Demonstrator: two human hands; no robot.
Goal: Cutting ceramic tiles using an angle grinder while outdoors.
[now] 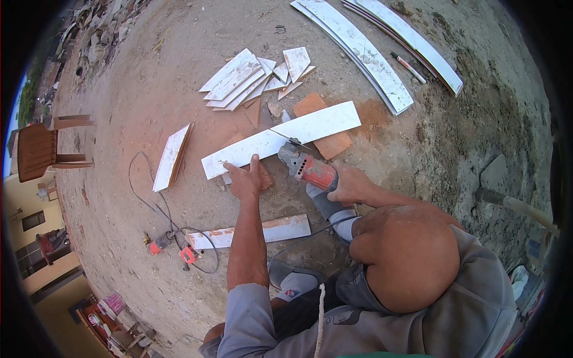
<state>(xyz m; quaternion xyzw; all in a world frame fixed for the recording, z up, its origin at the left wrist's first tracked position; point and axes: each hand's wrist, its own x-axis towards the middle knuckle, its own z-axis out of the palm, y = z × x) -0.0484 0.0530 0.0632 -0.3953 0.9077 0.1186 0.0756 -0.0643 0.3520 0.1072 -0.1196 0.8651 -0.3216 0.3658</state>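
Note:
A long white tile strip [325,122] lies across orange bricks [334,145] on the dirt ground. My left hand [245,181] presses on its near edge toward the left end, index finger and thumb spread apart. My right hand [353,186] is closed around the body of a red and grey angle grinder [317,173]. The grinder's thin disc stands edge-on over the middle of the strip; whether it cuts into the tile I cannot tell. Orange dust colours the ground around the bricks.
Cut tile pieces [236,76] are heaped beyond the strip. Long tile strips [364,51] and a marker [409,67] lie far right. Another tile piece [173,156] lies left, one more [280,230] near my feet. A cable [161,210] and second power tool [160,243] lie left; a shovel [513,203] right.

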